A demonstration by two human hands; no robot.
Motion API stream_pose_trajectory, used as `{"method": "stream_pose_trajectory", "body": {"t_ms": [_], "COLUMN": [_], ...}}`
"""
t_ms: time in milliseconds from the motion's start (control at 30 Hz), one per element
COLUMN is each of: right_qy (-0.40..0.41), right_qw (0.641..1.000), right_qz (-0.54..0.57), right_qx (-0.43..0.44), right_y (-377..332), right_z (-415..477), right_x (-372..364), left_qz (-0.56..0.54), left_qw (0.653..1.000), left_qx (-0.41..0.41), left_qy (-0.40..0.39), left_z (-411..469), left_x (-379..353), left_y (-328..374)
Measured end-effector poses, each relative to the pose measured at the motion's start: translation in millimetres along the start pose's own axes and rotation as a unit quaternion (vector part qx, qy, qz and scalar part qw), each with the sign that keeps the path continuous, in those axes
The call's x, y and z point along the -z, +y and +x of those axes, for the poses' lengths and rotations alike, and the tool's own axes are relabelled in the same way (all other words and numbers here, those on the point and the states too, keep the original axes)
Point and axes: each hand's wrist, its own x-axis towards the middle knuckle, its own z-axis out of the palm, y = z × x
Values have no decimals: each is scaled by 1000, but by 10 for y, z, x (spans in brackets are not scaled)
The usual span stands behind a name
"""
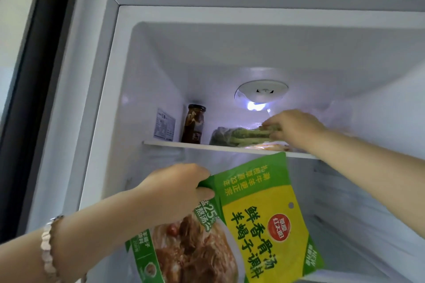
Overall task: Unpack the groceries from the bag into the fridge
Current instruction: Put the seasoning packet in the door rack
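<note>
Lower left of the frame, nearest of all: a forearm with a pink beaded bracelet (47,250) on the wrist. Follow it up to the left hand (181,187), just left of centre, fingers and thumb clenched on the top corner of a green and yellow plastic pouch of soup seasoning (259,220). The pouch hangs tilted across the lower middle, its printing upside down, in front of the open white fridge (115,76) and below the white top shelf (184,145).

The other arm comes in from the right edge, and the right hand (294,128) is up on that shelf, right of centre. Its fingers curl over the stalk end of a bundle of green vegetables in clear plastic wrap (239,136), grasping it. The bundle lies flat on the shelf with its leafy end pointing left. Something pale orange sits under its right end, too blurred to tell.

Further left on the same shelf stands a tall dark glass jar with a dark lid (193,124), upright and apart from the bundle. Beside it, on the left inner wall, is a white printed sticker (164,127). At the back, above the hand, a round white lamp (261,94) glows.
</note>
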Motion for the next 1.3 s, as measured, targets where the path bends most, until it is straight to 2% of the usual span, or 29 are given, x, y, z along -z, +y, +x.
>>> {"method": "stream_pose_trajectory", "body": {"t_ms": [100, 200, 333, 433, 500, 567, 667, 733, 833, 933, 1000, 1067, 1133, 1167, 1267, 1300], "right_qy": [13, -54, -72, -105, -59, 45, 211, 250, 207, 91, 5, -28, -33, -50, -141, -144], "right_qw": [1000, 998, 993, 993, 998, 996, 962, 939, 914, 889, 876, 825, 767, 752, 729, 728], "right_qz": [-17, -19, -91, -51, -5, 65, 175, 235, 341, 413, 454, 542, 594, 593, 597, 597], "right_qx": [-14, -36, -16, -19, -32, -36, 2, -5, -78, -175, -165, -159, -241, -283, -303, -304], "right_y": [-82, -91, -127, -78, -76, -130, -278, -359, -482, -600, -714, -860, -969, -1004, -1017, -1000], "right_z": [18, 0, -29, -52, -150, -322, -677, -931, -1436, -2135, -2672, -3212, -3679, -3890, -4444, -4608], "right_x": [-18, 25, -22, -43, 1, 42, 50, 63, 115, 132, 130, 192, 276, 330, 502, 585], "left_qz": [6, 19, 27, 30, 27, 1, -71, -120, -144, -190, -240, -288, -349, -388, -504, -532], "left_qw": [1000, 1000, 999, 998, 997, 994, 985, 974, 965, 953, 941, 929, 909, 895, 843, 830], "left_qx": [11, 21, 32, 50, 70, 92, 118, 130, 139, 121, 103, 92, 91, 90, 75, 66], "left_qy": [-1, -1, 4, 7, 22, 51, 108, 140, 167, 200, 217, 215, 207, 202, 170, 155], "left_z": [-39, -65, -135, -245, -338, -456, -678, -862, -1207, -1610, -1900, -2203, -2502, -2656, -3016, -3091], "left_x": [20, 34, 61, 80, 76, 56, 14, 21, 70, 107, 109, 69, -8, -46, -165, -195], "left_y": [36, 89, 165, 206, 216, 215, 194, 197, 249, 284, 311, 376, 455, 522, 803, 922]}}
